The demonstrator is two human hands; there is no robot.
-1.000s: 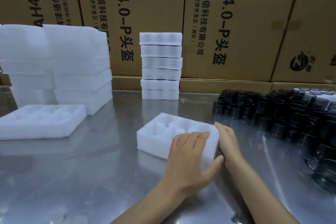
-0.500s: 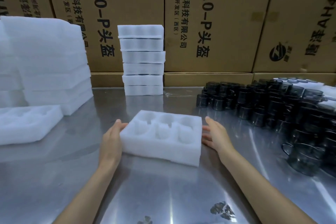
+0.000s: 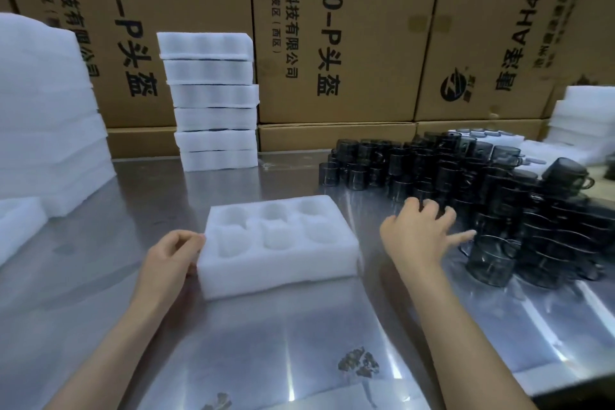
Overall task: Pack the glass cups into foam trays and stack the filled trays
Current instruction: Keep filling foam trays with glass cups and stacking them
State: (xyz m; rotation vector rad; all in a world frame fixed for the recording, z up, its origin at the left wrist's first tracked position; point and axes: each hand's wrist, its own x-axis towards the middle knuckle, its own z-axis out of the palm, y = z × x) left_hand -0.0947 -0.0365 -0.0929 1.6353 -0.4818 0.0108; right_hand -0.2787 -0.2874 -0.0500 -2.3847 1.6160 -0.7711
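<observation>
Lying flat, foam tray (image 3: 279, 253), lengthwise left-right.

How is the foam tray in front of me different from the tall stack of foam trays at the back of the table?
The foam tray lies alone near the person, its six pockets open and empty; the stack of trays stands several layers high against the cardboard boxes. The left hand holds the single tray's left edge; no hand touches the stack. The stack's pockets cannot be seen from here. Both are white foam on the steel table.
</observation>
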